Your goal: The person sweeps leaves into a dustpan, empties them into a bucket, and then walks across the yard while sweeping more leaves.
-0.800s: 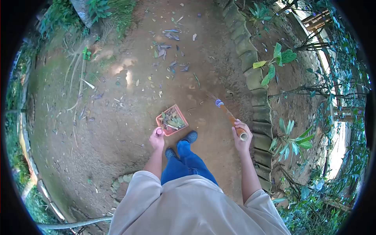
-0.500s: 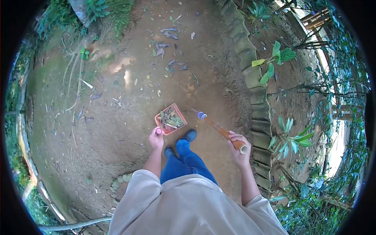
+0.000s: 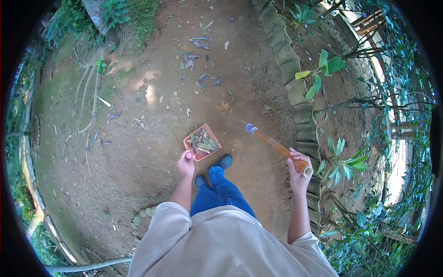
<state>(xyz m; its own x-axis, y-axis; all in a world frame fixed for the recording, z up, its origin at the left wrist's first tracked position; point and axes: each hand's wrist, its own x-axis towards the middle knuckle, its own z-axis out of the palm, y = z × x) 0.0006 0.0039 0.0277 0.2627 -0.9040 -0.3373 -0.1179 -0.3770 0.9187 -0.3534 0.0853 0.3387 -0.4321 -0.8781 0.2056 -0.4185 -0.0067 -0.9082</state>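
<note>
My left hand (image 3: 186,163) is closed around the pink handle end of an orange dustpan (image 3: 215,140). Dry and green leaves (image 3: 203,141) lie heaped inside the pan, which is just ahead of my feet. On the right, my right hand (image 3: 300,170) grips a broom (image 3: 276,147) near the top of its brown, bamboo-like handle, whose hollow end faces me. Purple-and-white binding wraps the broom's lower end, and thin bristles fan out from there toward the dirt, to the right of the pan.
Loose leaves (image 3: 189,61) are scattered along the dirt path farther ahead. A row of curved edging tiles (image 3: 297,94) borders the right side, with leafy plants (image 3: 344,161) behind it. Roots (image 3: 96,87) spread from a tree trunk (image 3: 96,16) at upper left.
My right hand has moved right with the broom, so the bristles are farther from the dustpan. My left hand and the dustpan have barely shifted.
</note>
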